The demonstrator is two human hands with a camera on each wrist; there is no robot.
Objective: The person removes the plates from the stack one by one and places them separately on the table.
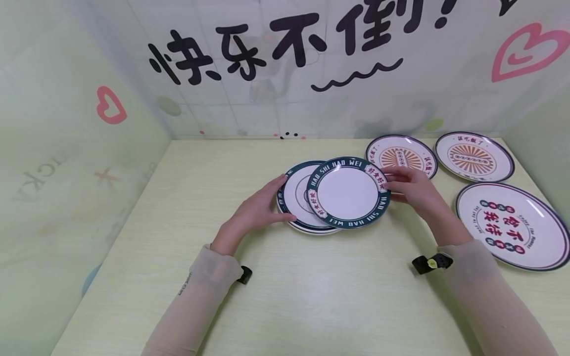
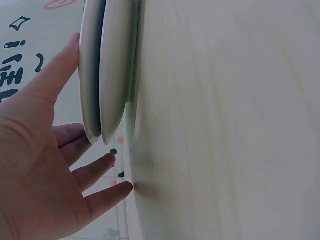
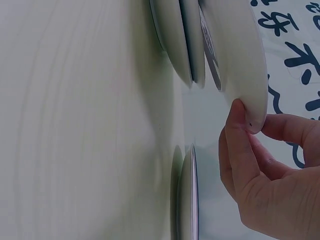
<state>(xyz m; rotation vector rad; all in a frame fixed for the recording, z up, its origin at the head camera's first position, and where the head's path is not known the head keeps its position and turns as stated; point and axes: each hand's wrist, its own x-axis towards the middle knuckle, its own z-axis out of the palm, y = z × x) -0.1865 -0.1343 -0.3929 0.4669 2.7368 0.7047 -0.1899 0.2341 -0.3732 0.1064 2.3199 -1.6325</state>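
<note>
My right hand (image 1: 411,190) pinches the right rim of a white plate with a dark green lettered border (image 1: 349,193). That plate is tilted and raised above a small stack of plates (image 1: 298,198), covering the stack's right part in the head view. In the right wrist view, the thumb and fingers press the rim of the lifted plate (image 3: 237,55), and a gap shows between it and the stack (image 3: 172,40). My left hand (image 1: 258,205) spreads its extended fingers around the stack's left edge. In the left wrist view, the fingertips are at the stacked rims (image 2: 107,100).
Two plates with orange sunburst prints, one at the back (image 1: 420,155) and one farther right (image 1: 474,157), lie on the pale wooden table (image 1: 311,296). A larger plate with red and green lettering (image 1: 512,225) lies nearer at right. Printed walls (image 1: 267,113) enclose the table.
</note>
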